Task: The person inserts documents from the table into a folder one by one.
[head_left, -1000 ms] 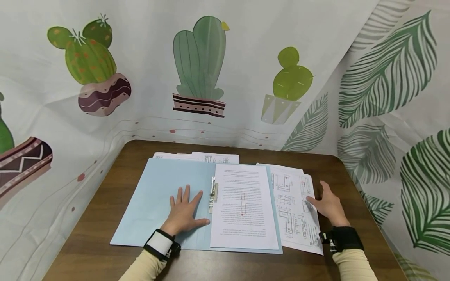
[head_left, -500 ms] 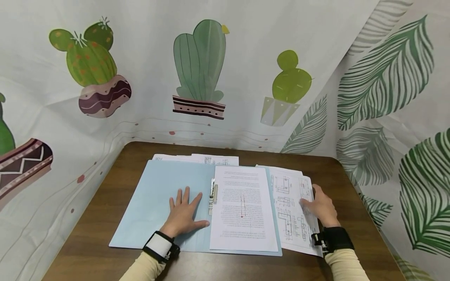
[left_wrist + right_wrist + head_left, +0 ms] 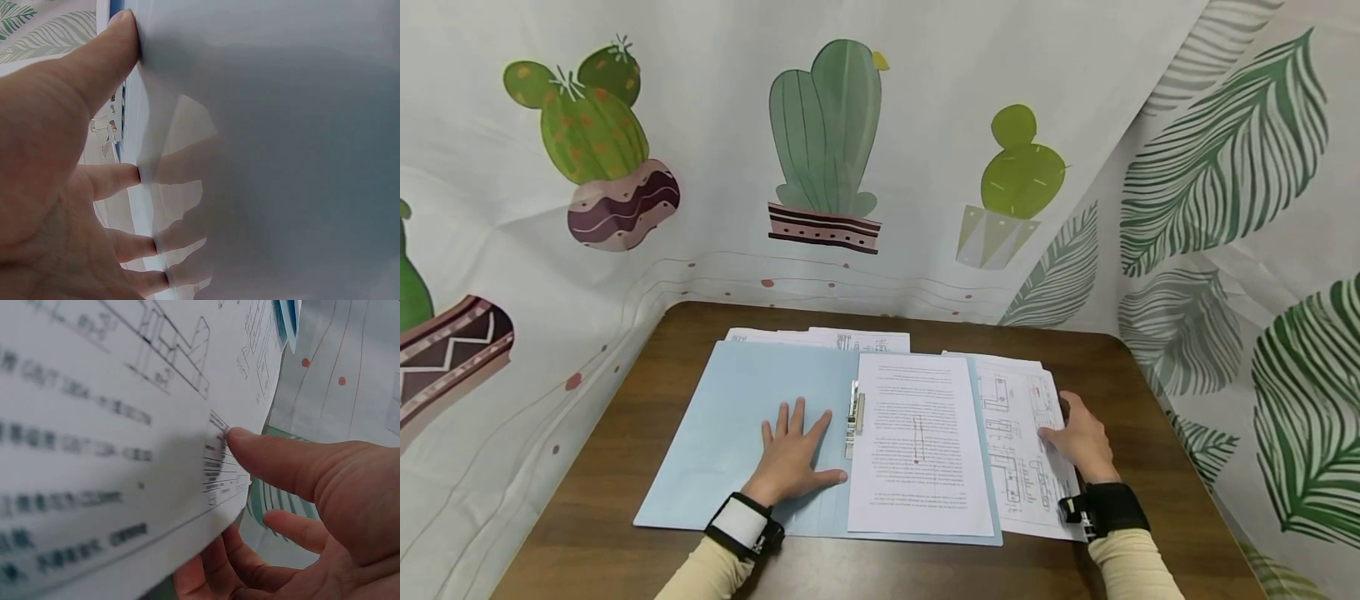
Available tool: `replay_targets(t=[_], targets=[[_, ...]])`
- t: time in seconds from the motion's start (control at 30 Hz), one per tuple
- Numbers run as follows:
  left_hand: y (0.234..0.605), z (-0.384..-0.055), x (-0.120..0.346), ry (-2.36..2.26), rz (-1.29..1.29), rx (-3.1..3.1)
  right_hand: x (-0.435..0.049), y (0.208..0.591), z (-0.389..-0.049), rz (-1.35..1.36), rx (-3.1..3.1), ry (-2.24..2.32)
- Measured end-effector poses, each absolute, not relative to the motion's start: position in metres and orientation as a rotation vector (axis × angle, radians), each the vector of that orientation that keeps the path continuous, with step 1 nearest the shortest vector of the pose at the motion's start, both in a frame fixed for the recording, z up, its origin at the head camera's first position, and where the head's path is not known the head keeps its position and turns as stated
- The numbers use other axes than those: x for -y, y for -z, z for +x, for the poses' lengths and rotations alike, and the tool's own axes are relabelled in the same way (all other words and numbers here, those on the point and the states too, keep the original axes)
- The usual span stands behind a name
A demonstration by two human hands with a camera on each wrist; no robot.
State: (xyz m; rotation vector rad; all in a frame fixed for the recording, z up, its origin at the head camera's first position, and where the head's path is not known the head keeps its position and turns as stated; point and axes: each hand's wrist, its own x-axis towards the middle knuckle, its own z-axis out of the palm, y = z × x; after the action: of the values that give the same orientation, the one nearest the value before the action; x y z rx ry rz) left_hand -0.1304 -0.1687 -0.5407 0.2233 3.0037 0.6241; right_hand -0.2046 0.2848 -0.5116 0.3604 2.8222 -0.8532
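Observation:
A light blue folder (image 3: 692,467) lies spread on the table, a metal clip (image 3: 855,417) along its fold. Printed white pages (image 3: 917,500) rest on its right side. My left hand (image 3: 790,458) presses flat on the bare left cover with fingers spread; its fingertips (image 3: 128,177) touch the glossy surface in the left wrist view. At the right, sheets with technical drawings (image 3: 1037,492) stick out from under the folder. My right hand (image 3: 1084,437) pinches their right edge. In the right wrist view the thumb (image 3: 269,450) lies on the top sheet while the other fingers reach behind the edge.
More papers (image 3: 857,337) peek out beyond the folder's far edge. The brown wooden table (image 3: 595,467) ends at a white curtain (image 3: 715,167) printed with cacti and leaves, which stands close behind and to the right.
My right hand has moved left onto the edge of the drawing sheets. Those sheets have slid slightly left, further under the folder. The left hand stays in place.

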Motion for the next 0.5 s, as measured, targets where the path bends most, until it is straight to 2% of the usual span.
replay_targets(t=[0.5], targets=[[0.538, -0.1288, 0.1684, -0.614, 0.224, -3.0, -0.2891, 0.5116, -0.2029, 0.446, -2.882, 0.889]])
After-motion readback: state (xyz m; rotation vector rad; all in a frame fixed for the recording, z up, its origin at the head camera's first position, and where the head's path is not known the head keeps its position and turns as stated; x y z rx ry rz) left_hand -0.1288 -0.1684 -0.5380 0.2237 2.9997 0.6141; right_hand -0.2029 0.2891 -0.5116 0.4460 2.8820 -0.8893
